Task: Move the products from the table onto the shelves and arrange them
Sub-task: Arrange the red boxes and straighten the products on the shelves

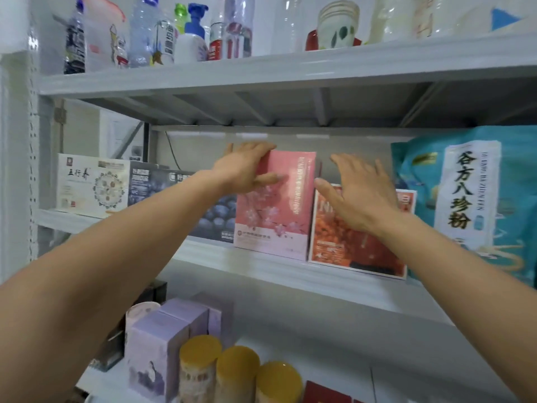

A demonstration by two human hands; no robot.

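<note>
A pink box with blossom print (276, 210) stands upright on the middle shelf (261, 263). My left hand (247, 167) grips its upper left corner, fingers over the top edge and thumb on the front. My right hand (357, 193) hovers open just right of the pink box, in front of an orange-red box (348, 245) that stands beside it. A dark blueberry box (215, 219) stands left of the pink box, partly hidden by my left forearm.
A white box (90, 184) stands at the middle shelf's left end and a large teal bag (470, 199) at its right. Bottles and cups (162, 33) line the top shelf. Lilac boxes (162, 338) and yellow-lidded jars (235, 370) fill the lower shelf.
</note>
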